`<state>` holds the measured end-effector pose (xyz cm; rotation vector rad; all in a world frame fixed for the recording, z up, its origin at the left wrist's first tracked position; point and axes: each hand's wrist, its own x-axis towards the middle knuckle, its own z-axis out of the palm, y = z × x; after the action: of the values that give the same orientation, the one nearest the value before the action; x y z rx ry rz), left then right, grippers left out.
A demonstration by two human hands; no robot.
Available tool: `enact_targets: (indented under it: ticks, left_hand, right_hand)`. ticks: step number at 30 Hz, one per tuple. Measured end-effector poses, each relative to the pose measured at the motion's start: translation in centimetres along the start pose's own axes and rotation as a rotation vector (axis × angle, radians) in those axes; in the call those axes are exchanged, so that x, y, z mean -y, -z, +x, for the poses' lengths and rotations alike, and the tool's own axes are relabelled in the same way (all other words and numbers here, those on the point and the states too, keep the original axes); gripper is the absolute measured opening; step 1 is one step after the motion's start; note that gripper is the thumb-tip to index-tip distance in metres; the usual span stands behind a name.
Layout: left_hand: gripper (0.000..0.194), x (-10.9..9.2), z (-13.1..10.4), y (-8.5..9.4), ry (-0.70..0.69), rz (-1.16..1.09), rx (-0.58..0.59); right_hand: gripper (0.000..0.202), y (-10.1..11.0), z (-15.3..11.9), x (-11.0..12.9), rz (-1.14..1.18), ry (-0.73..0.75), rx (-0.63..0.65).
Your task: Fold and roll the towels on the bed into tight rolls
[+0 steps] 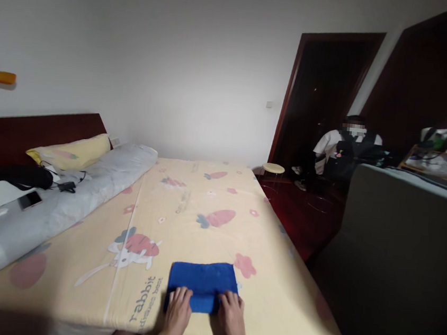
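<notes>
A blue cloth [204, 278] lies flat on the bed near its front edge, with a folded-over strip along the near side. My left hand [179, 308] grips the cloth's near left corner, its fingers curled over the fabric. At the near right corner, my right hand [231, 312] holds the cloth in the same way, fingers bent and thumb pointing inward. Both thumbs rest close to the folded strip. The parts of the cloth under my palms are hidden.
The bed [187, 206] has a yellow printed sheet. On its left lie a grey rolled quilt [80, 200], a yellow pillow [73, 152], a phone [30, 200] and a black cable [67, 187]. A stool [273, 168] and a seated person [349, 149] are beyond; a dark panel [401, 261] stands right.
</notes>
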<state>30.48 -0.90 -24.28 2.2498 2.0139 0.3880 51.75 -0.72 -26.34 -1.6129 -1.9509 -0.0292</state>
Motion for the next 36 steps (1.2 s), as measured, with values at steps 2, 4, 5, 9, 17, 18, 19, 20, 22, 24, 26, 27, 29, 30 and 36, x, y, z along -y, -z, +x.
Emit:
enact_targets:
  ticks: [2,4,5,9,17,18,19,20,22,24,26,27,29,30,36]
  left_hand:
    - [0.047,-1.9,0.2,-0.7,-0.08,-0.023,0.054]
    - [0.049,-3.1,0.4,-1.2,-0.115,-0.025,0.108]
    - [0.05,-3.4,0.5,-1.3,-0.121,-0.022,0.128]
    - [0.05,-1.7,0.4,-1.4,-0.11,-0.007,0.153]
    - [0.056,5.1,-1.4,-0.3,-0.039,0.041,0.115]
    - [0.057,5.4,-1.5,-0.2,-0.042,0.047,0.107]
    - [0.058,5.7,-1.6,-0.2,-0.046,0.055,0.101]
    - [0.059,5.7,-1.5,-0.2,-0.046,0.066,0.097]
    - [0.06,5.5,-1.3,-0.2,-0.042,0.084,0.102]
    - [0.06,5.1,-0.8,0.1,-0.032,0.087,0.124]
    - [0.058,4.7,-0.4,0.8,-0.03,0.077,0.134]
    - [0.055,4.5,-0.2,1.2,-0.037,0.066,0.128]
    - [0.047,4.3,0.0,2.1,-0.052,0.049,0.101]
    - [0.043,4.2,0.1,2.5,-0.056,0.044,0.087]
    - [0.038,4.4,0.2,2.5,0.016,0.065,0.141]
  right_hand:
    - [0.039,-0.5,0.1,2.4,0.05,0.038,0.047]
    - [0.039,-0.9,0.1,4.1,0.087,0.031,0.088]
    - [0.039,-1.0,0.1,4.4,0.097,0.026,0.11]
    - [0.042,-0.6,-0.4,2.3,0.085,0.074,0.19]
    - [0.051,1.1,-1.9,-5.5,0.036,0.01,0.233]
    - [0.053,1.1,-1.9,-5.7,0.037,0.01,0.232]
    - [0.054,0.9,-2.0,-5.7,0.037,0.007,0.222]
    - [0.055,0.7,-1.9,-5.6,0.035,0.0,0.207]
    - [0.054,0.4,-1.8,-5.2,0.03,-0.019,0.169]
    - [0.053,0.4,-1.5,-4.6,0.025,-0.034,0.137]
    - [0.052,0.8,-1.0,-4.1,0.022,-0.043,0.13]
    - [0.051,1.1,-0.6,-3.9,0.018,-0.047,0.137]
    - [0.044,1.9,0.1,-3.4,0.0,-0.054,0.163]
    - [0.037,2.2,0.5,-3.3,-0.014,-0.057,0.176]
    - [0.015,2.8,1.7,-2.7,-0.068,-0.089,0.189]
